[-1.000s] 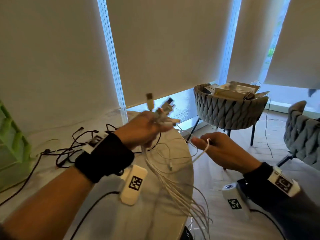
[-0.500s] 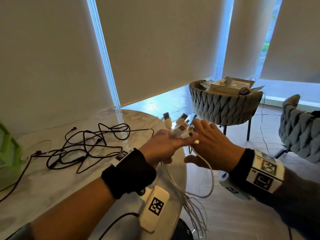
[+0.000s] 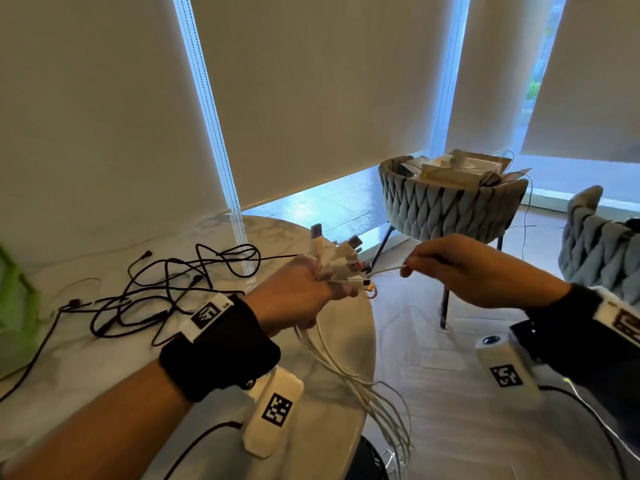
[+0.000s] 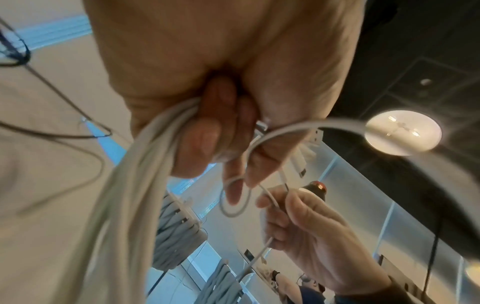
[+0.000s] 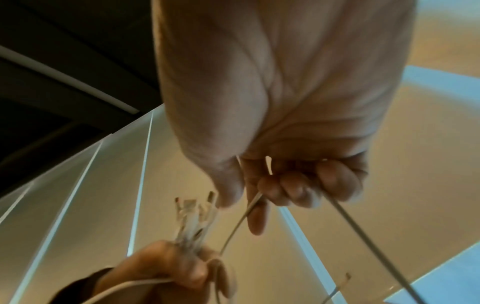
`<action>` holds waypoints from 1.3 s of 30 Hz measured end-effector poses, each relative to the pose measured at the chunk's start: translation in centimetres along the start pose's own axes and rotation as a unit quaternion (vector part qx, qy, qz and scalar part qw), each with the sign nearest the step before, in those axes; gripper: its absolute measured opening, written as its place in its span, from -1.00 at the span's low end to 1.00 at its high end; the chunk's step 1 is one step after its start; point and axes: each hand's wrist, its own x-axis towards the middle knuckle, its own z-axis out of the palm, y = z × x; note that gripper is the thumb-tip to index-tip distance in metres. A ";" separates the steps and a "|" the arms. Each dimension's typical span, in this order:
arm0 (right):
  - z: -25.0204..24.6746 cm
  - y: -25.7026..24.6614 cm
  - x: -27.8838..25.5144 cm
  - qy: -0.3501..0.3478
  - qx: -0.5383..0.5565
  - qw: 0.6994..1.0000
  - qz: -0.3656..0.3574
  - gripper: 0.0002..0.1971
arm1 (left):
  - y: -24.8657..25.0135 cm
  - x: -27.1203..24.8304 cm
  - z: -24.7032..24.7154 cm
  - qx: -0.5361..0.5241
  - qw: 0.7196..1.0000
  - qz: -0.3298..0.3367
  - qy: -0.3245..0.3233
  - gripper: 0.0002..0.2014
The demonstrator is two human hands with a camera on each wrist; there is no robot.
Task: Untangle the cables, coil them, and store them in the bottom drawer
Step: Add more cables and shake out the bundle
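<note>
Head view showing two bare hands working above the rim of a round marble table [image 3: 346, 368]. Left hand [image 3: 298, 299] gripping a bundle of white cables [image 3: 349, 372] in a closed fist, plug ends [image 3: 346, 259] fanning out past the knuckles, loose lengths trailing down from the heel of the fist over the table edge. Right hand [image 3: 474, 271] pinching a single white strand [image 3: 384, 269] between thumb and forefinger, just beyond the left fingertips, apparently drawing it sideways out of the bundle. Left wrist view showing that strand looping round the left fingers [image 4: 233, 185] before passing into the right hand [image 4: 306, 222]; remaining right fingers curling around it. Lying well away from both hands, beyond the left wrist, a tangle of black cables [image 3: 166, 292] on the tabletop, untouched. Judging progress: white cables gathered and being separated, likely early in the untangling; nothing coiled yet; black tangle awaiting sorting. Showing at the far left, part of a green frame [image 3: 14, 296], possibly the drawer unit, though impossible to tell; no bottom drawer visible. Sitting behind the hands, a grey woven chair [image 3: 446, 209] holding boxes.
</note>
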 end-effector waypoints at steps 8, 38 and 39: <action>-1.4 5.0 -0.8 -0.035 -0.021 0.998 0.056 -0.78 | -0.3 0.4 -2.4 -0.091 0.994 -0.021 0.057 -0.74; 4.0 1.8 -0.5 0.062 0.123 0.989 0.049 -0.56 | 1.9 1.9 -0.7 -0.363 0.921 0.014 0.141 -0.48; 4.8 -1.1 0.2 0.042 0.147 0.988 0.014 -0.42 | 2.5 2.1 0.1 -0.366 0.922 0.021 0.125 -0.49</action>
